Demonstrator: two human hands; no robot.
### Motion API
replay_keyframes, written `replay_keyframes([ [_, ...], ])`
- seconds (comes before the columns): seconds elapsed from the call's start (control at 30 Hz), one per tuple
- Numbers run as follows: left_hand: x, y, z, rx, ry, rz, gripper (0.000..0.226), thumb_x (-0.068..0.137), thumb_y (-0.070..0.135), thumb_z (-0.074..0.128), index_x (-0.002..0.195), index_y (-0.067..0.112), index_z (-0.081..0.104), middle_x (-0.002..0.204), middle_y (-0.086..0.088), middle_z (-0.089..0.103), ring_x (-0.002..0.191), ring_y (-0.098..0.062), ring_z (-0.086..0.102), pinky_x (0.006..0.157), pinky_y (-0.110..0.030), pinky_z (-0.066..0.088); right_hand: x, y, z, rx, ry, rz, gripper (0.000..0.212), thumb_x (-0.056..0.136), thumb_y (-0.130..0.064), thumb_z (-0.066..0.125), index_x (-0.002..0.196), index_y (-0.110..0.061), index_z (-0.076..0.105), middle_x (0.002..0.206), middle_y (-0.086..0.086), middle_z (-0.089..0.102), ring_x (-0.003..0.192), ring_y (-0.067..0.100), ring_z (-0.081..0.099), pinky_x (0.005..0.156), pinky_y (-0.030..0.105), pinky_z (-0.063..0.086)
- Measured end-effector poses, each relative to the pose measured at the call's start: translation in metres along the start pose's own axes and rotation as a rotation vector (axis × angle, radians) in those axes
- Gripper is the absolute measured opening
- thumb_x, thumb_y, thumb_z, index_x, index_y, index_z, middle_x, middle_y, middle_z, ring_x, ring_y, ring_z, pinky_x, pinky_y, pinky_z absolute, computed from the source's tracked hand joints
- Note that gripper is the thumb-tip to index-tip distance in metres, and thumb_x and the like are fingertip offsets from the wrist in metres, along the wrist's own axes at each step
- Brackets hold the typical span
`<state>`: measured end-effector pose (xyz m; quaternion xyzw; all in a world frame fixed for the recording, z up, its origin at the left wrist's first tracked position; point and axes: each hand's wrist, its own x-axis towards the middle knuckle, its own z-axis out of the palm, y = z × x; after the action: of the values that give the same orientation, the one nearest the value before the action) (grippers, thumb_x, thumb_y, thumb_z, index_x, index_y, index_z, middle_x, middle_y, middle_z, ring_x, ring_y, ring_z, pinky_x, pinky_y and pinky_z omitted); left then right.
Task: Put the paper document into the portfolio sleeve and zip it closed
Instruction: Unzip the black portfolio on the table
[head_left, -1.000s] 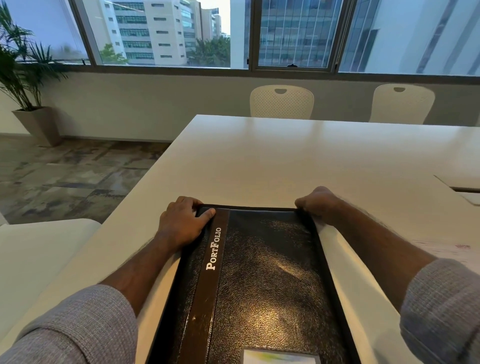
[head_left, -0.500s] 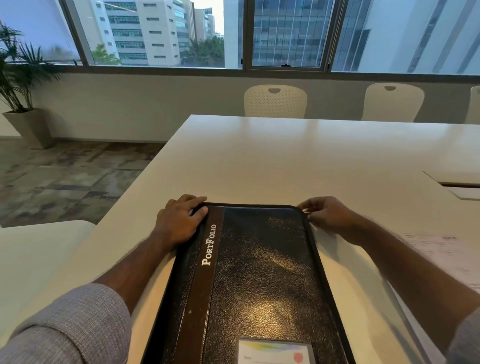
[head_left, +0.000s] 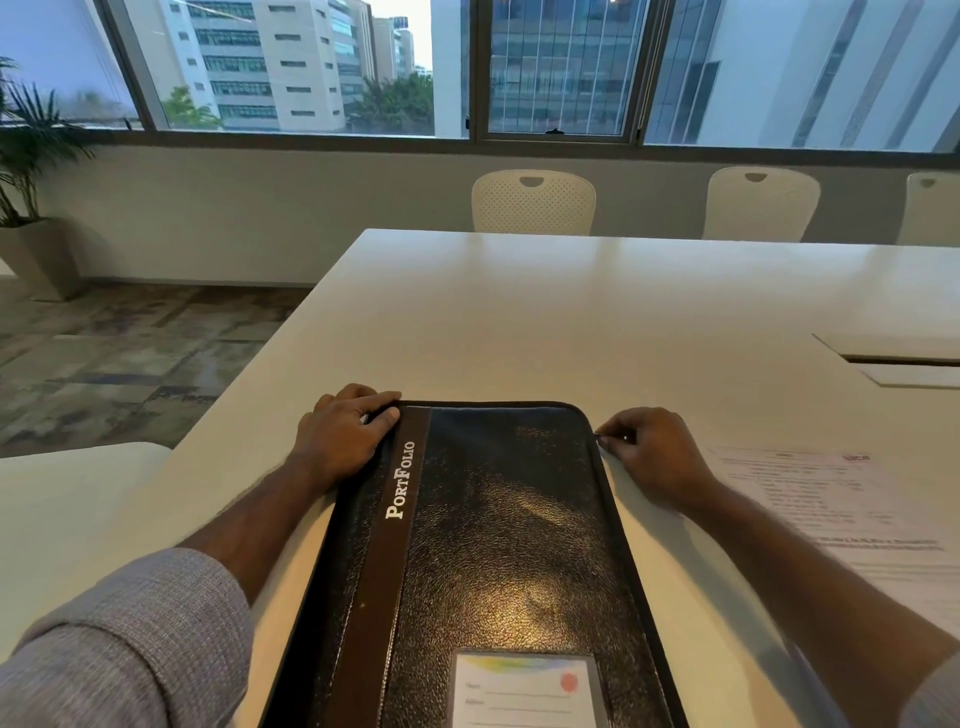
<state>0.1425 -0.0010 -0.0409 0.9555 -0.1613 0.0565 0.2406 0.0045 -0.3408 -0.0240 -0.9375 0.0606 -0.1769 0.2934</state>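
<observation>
I judge I'm unzipping the black leather portfolio (head_left: 498, 561): left hand (head_left: 345, 441) pressed flat on its corner, right hand (head_left: 652, 452) pinching the zip pull (head_left: 598, 435); next, draw it down the side.

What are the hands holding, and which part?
The right hand pinches the zipper pull at the portfolio's far right corner. The left hand rests on the far left corner, steadying it.

Office meeting room: long white table (head_left: 571, 322), row of chairs (head_left: 533, 202), high-rise windows (head_left: 556, 67), potted plant (head_left: 31, 171).
</observation>
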Motion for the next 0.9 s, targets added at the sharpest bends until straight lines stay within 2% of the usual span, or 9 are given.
replay_keyframes([
  [0.27,0.001,-0.001,0.002,0.004,0.011,-0.018,0.038,0.095,0.055,0.044,0.129,0.043,0.056,0.131,0.007,0.053,0.118,-0.023,0.047,0.094,-0.045,0.038,-0.029,-0.007,-0.005,-0.015,0.034,-0.046,0.010,0.086,-0.011,0.069,0.091,-0.012,0.078,0.085,0.000,0.074,0.070,0.003,0.059,0.068,0.021,0.045],
  [0.4,0.000,0.000,0.002,0.015,0.020,-0.029,0.037,0.094,0.057,0.044,0.127,0.046,0.057,0.132,0.008,0.053,0.119,-0.024,0.047,0.095,-0.045,0.038,-0.047,-0.010,-0.010,-0.031,0.026,-0.066,0.010,0.084,-0.011,0.070,0.090,-0.013,0.078,0.083,-0.001,0.074,0.068,0.001,0.059,0.063,0.011,0.042],
  [0.7,0.000,0.001,0.001,0.039,0.015,-0.024,0.038,0.095,0.056,0.043,0.128,0.043,0.057,0.133,0.003,0.053,0.118,-0.026,0.048,0.096,-0.049,0.040,-0.090,-0.022,-0.022,-0.043,-0.027,-0.084,0.012,0.086,-0.008,0.068,0.090,-0.013,0.078,0.082,-0.004,0.070,0.071,0.004,0.060,0.064,0.013,0.046],
  [0.9,0.003,-0.001,0.003,0.073,-0.001,-0.027,0.040,0.094,0.058,0.041,0.129,0.044,0.055,0.133,0.002,0.053,0.118,-0.027,0.049,0.096,-0.050,0.041,-0.119,-0.030,-0.030,-0.068,-0.066,-0.085,0.014,0.087,-0.008,0.066,0.093,-0.013,0.077,0.080,-0.011,0.063,0.070,0.003,0.058,0.060,0.006,0.038],
])
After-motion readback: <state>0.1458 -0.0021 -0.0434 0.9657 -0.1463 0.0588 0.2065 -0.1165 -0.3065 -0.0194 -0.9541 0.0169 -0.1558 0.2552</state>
